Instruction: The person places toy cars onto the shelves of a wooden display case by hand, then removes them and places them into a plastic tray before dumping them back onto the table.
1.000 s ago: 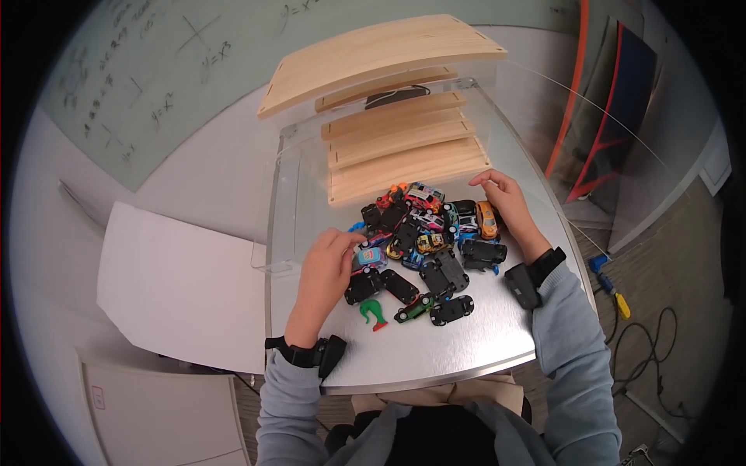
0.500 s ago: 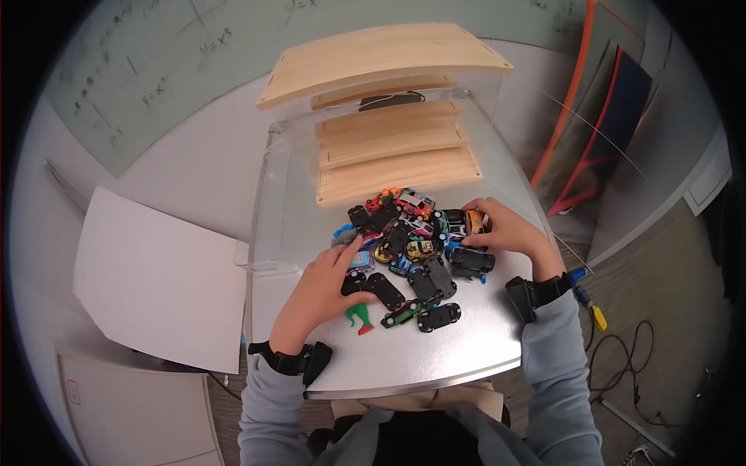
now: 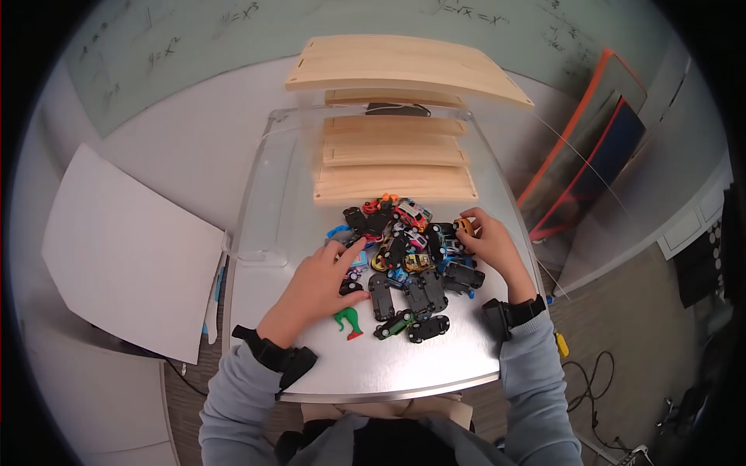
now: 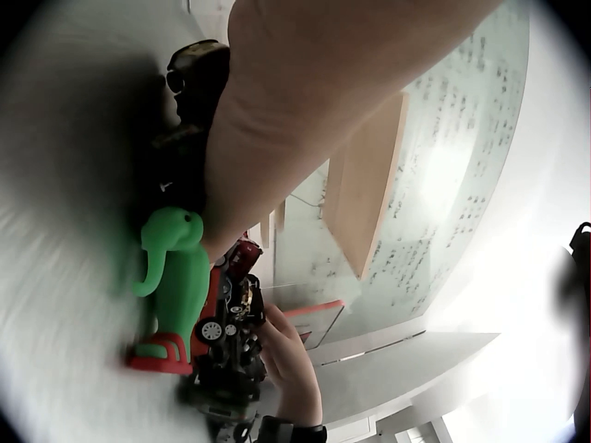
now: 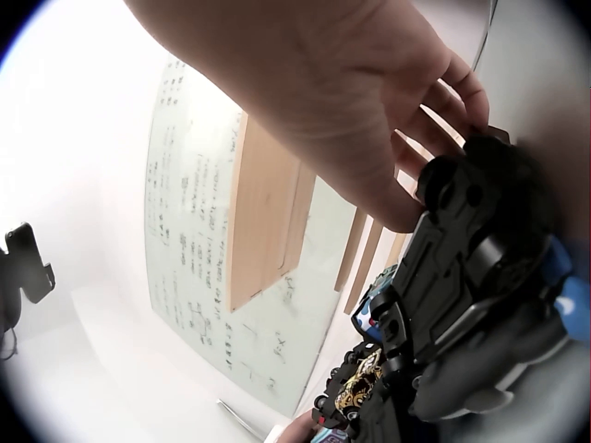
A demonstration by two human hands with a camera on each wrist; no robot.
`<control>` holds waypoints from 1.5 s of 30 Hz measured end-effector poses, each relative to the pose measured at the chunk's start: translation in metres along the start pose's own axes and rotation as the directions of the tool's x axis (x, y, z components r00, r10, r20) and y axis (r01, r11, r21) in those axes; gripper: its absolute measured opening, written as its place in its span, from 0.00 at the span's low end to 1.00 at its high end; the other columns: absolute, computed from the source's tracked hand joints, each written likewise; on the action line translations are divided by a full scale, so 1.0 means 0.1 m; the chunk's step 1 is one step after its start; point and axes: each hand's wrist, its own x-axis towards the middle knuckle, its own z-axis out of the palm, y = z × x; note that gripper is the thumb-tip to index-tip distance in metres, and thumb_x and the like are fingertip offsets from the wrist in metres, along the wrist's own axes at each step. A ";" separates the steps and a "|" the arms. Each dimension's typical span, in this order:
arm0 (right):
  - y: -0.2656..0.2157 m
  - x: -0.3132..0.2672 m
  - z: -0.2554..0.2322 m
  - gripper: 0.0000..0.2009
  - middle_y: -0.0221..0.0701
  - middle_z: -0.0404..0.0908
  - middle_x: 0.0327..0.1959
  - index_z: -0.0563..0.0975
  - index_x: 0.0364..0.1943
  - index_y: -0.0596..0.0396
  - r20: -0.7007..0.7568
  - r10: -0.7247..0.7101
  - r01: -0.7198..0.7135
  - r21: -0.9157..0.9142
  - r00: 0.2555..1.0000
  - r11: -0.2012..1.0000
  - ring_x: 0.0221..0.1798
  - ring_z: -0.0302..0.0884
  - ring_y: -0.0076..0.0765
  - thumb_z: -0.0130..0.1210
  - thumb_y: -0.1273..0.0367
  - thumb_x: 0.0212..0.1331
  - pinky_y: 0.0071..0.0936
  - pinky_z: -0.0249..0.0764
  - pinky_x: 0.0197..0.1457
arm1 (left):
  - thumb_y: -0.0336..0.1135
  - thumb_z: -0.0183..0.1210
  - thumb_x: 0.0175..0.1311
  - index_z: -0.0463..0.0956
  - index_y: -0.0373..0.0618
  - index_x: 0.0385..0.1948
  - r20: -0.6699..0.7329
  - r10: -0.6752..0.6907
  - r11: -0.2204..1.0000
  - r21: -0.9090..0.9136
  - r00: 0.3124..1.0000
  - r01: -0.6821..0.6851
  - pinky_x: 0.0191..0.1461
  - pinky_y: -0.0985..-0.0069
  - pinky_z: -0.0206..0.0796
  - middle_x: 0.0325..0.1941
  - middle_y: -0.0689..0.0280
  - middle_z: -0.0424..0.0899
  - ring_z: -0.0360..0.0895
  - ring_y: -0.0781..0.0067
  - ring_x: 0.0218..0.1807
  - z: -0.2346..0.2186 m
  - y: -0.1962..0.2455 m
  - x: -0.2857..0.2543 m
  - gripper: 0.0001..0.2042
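Toy cars (image 3: 416, 262) lie in a jumbled pile, several upside down with black undersides showing. At the pile's left edge, my left hand (image 3: 307, 289) spreads its fingers over a blue car (image 3: 359, 262), the thumb stretched toward an overturned black car (image 3: 381, 297). A green elephant figure with red feet (image 3: 347, 320) is just below that thumb; the left wrist view shows the elephant (image 4: 180, 286) up close. On the right, my right hand (image 3: 497, 248) grips an orange car (image 3: 464, 226) between fingers and thumb. An overturned black car (image 5: 471, 249) partly covers its fingertips in the right wrist view.
Wooden stepped shelves (image 3: 395, 183) stand right behind the pile, under a higher wooden board (image 3: 404, 66). A clear plastic piece (image 3: 260, 255) is at the table's left edge. The metal table (image 3: 458, 365) ends in front of the person. A white panel (image 3: 124, 256) stands left.
My right hand has come down onto the orange car. My left hand has spread its fingers and thumb at the pile's left side. One overturned black car there has turned. The head view has shifted.
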 end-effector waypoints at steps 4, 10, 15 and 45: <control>-0.03 0.04 0.02 0.19 0.40 0.80 0.32 0.74 0.47 0.55 -0.082 -0.163 0.150 -0.146 0.983 0.978 0.31 0.79 0.38 0.62 0.68 0.49 0.32 0.74 0.36 | 0.48 0.69 0.44 0.64 0.53 0.61 -0.015 -0.033 0.996 -0.079 0.999 0.032 0.41 0.65 0.69 0.45 0.60 0.70 0.76 0.58 0.39 -0.08 0.03 -0.04 0.37; -0.17 0.16 -0.06 0.19 0.33 0.78 0.28 0.73 0.49 0.54 -0.046 -0.159 0.159 -0.019 0.986 0.987 0.35 0.79 0.31 0.60 0.73 0.49 0.29 0.74 0.36 | 0.46 0.69 0.43 0.70 0.50 0.51 -0.086 -0.016 0.997 -0.078 0.996 0.009 0.40 0.66 0.70 0.45 0.62 0.71 0.76 0.58 0.41 -0.02 0.01 -0.07 0.30; -0.23 0.30 -0.16 0.16 0.36 0.80 0.31 0.73 0.43 0.57 -0.037 -0.185 0.184 -0.022 0.982 0.983 0.35 0.79 0.36 0.60 0.75 0.48 0.31 0.74 0.39 | 0.45 0.69 0.43 0.71 0.47 0.48 -0.077 -0.013 0.994 -0.105 0.997 0.005 0.42 0.66 0.71 0.44 0.62 0.71 0.76 0.58 0.43 0.06 -0.03 -0.10 0.28; 0.01 -0.75 -0.53 0.19 0.29 0.71 0.52 0.73 0.44 0.51 0.421 -0.370 0.560 -0.650 0.828 0.514 0.50 0.75 0.38 0.58 0.79 0.45 0.33 0.76 0.45 | 0.43 0.70 0.41 0.69 0.46 0.49 -0.065 -0.038 0.990 -0.137 0.997 0.029 0.43 0.65 0.71 0.43 0.59 0.70 0.75 0.57 0.44 0.07 -0.01 -0.13 0.30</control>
